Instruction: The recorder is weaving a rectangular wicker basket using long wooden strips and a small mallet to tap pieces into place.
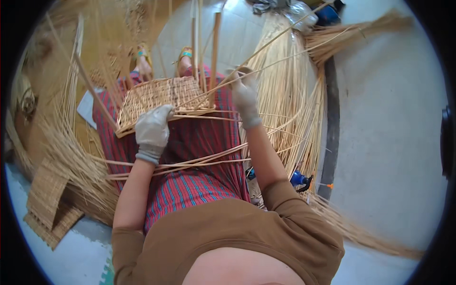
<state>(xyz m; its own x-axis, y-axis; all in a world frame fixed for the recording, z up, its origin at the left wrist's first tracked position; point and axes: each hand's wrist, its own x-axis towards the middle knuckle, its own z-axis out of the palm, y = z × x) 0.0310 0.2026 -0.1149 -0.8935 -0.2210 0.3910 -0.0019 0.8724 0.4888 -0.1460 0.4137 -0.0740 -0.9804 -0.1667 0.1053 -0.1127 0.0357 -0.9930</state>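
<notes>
A partly woven basket (164, 95) rests on my lap, its pale flat base tilted toward me. Upright stakes (214, 52) rise from its frame, and loose strands trail around it. My left hand (153, 130), in a whitish glove, is closed on the base's near edge, with its thumb and fingertips by the rim strands. To the right of the basket, my gloved right hand (244, 97) is raised and pinches a long thin reed (280, 66) that runs up to the right and back toward the basket's corner. Its fingers are slightly blurred.
Long bundles of reeds (280, 52) lie on the floor at the right, with more reeds (71, 152) at the left. Woven mats (52, 204) lie at the lower left. Strands (209, 159) cross my striped skirt (190, 187). A blue object (298, 179) sits by my right elbow.
</notes>
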